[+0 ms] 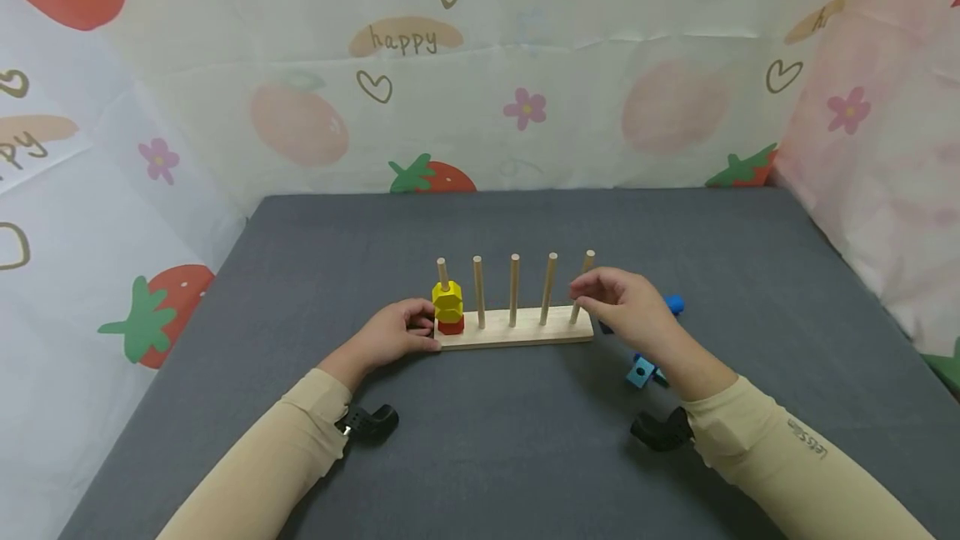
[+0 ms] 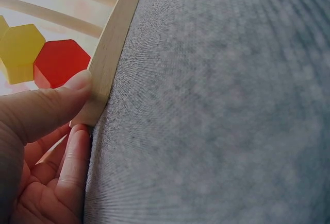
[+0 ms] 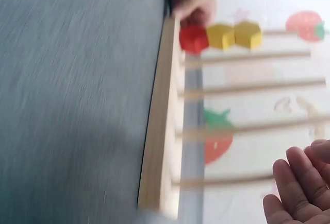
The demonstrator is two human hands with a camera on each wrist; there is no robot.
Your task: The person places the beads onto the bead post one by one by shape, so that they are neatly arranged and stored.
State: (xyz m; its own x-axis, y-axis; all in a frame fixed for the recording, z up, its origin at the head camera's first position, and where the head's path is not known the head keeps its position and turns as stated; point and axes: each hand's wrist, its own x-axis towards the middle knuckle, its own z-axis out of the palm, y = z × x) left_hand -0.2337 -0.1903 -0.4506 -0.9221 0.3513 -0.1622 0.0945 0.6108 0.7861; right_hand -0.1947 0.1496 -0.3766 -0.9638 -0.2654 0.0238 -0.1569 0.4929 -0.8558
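A wooden peg stand (image 1: 517,333) with several upright pegs lies across the middle of the table. Its leftmost peg carries a red hexagonal block (image 1: 452,328) with two yellow hexagonal blocks (image 1: 447,303) stacked above. My left hand (image 1: 397,330) grips the left end of the base; in the left wrist view the thumb (image 2: 79,82) presses its edge and the fingers lie at the corner. Beside the upper part of the rightmost peg is my right hand (image 1: 626,307), its fingers loosely bent, with nothing seen between them. The remaining pegs are bare.
Light blue blocks (image 1: 641,371) lie under the right forearm. A blue piece (image 1: 675,304) shows behind the right hand, which partly hides a dark piece (image 1: 606,328) by the stand's right end. A printed cloth (image 1: 570,140) hangs behind the grey table (image 1: 495,457).
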